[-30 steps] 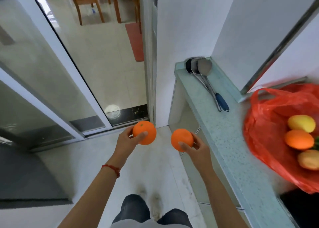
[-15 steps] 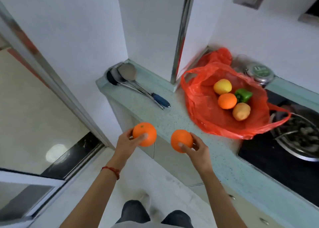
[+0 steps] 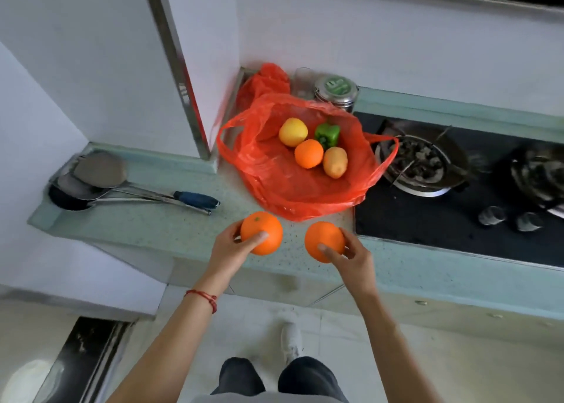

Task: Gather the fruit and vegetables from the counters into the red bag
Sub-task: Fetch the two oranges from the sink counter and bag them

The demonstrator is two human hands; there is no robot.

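Note:
The red bag point(image 3: 274, 185) lies open on the pale green counter point(image 3: 171, 222). Inside it are a yellow fruit point(image 3: 293, 132), a green pepper point(image 3: 327, 135), an orange point(image 3: 309, 153) and a yellowish fruit point(image 3: 335, 162). My left hand point(image 3: 229, 250) grips a second orange point(image 3: 261, 233) above the counter's front edge, just short of the bag. Beside it, my right hand point(image 3: 351, 257) grips a third orange point(image 3: 324, 241).
Metal ladles with a blue handle point(image 3: 195, 199) lie at the counter's left end. A black gas hob with a burner point(image 3: 418, 164) sits right of the bag. A steel tin point(image 3: 335, 92) and a glass point(image 3: 302, 82) stand behind it. A wall corner point(image 3: 195, 97) rises at the left.
The view has swung right from the doorway to the counter. The bag now lies straight ahead, and both hands, still holding the oranges, are close to its near edge.

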